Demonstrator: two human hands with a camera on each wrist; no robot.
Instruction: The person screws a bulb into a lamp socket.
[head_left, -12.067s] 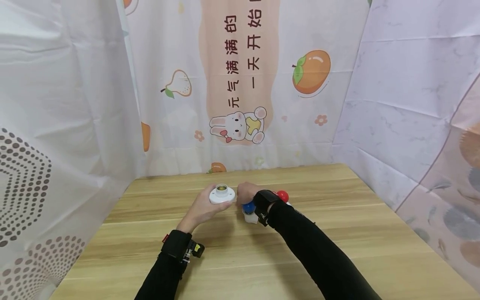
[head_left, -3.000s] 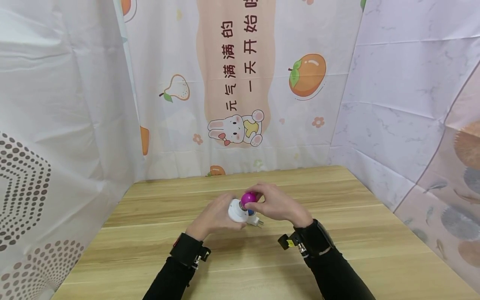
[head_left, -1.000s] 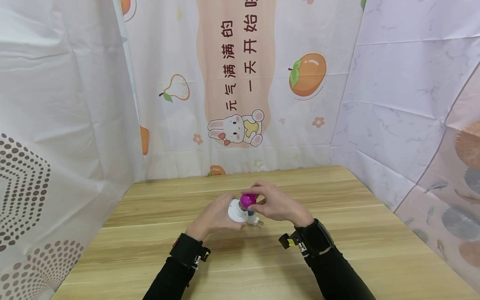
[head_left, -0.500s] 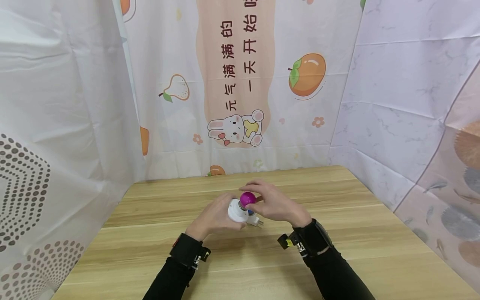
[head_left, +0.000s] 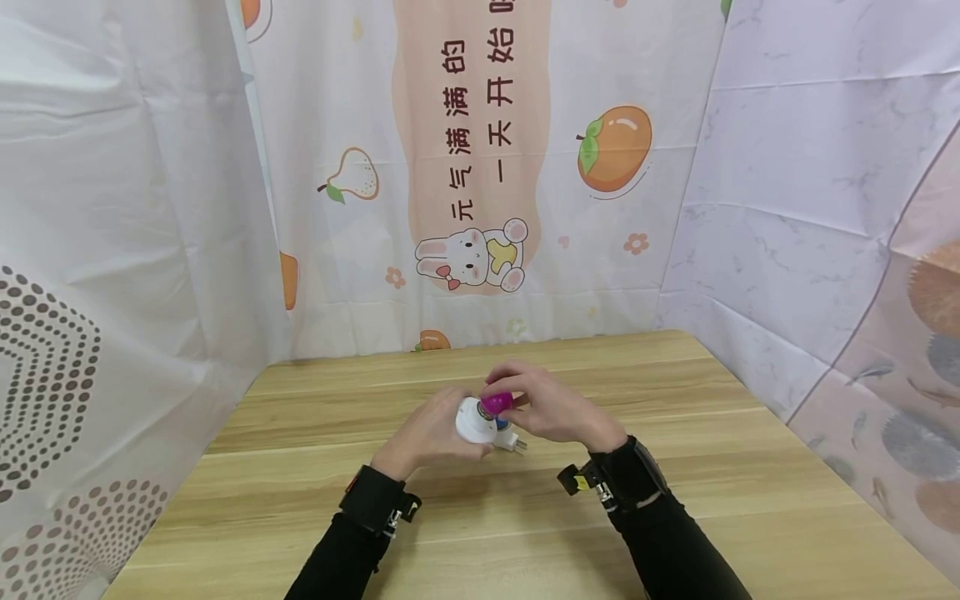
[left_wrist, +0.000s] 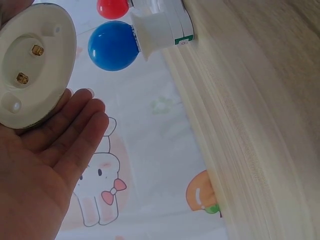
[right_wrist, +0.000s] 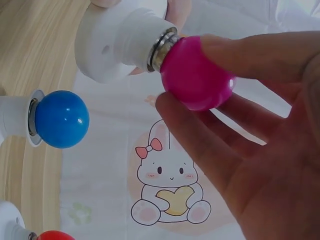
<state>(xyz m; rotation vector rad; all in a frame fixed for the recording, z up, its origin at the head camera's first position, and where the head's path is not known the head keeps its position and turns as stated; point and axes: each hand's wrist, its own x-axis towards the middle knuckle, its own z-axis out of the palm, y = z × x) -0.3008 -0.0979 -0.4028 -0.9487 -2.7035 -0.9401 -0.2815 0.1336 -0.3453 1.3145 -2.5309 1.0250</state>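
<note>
My left hand (head_left: 429,437) holds a round white lamp holder (head_left: 471,423) by its edge. Two brass screws show on the holder's underside in the left wrist view. Thumb and fingers of my right hand (head_left: 553,408) pinch a magenta light bulb (right_wrist: 195,75). Its metal screw base meets the holder's mouth, and part of the thread is still visible there. Close by, a blue bulb (right_wrist: 62,119) sits in a white socket (left_wrist: 155,32) on the table; in the head view the hands mostly cover it. The left hand's thumb is mostly outside its wrist view.
Beside the blue bulb stands a red bulb (left_wrist: 112,7) in another white fitting, hidden from the head view. A white piece with plug prongs (head_left: 512,442) lies just right of the holder. The wooden table (head_left: 300,517) ends at a printed curtain (head_left: 345,275).
Twelve seconds ago the holder was bare and the right hand was by the blue bulb. Now the magenta bulb is at its mouth. Lately the right fingers have shifted around the bulb; the left stays still.
</note>
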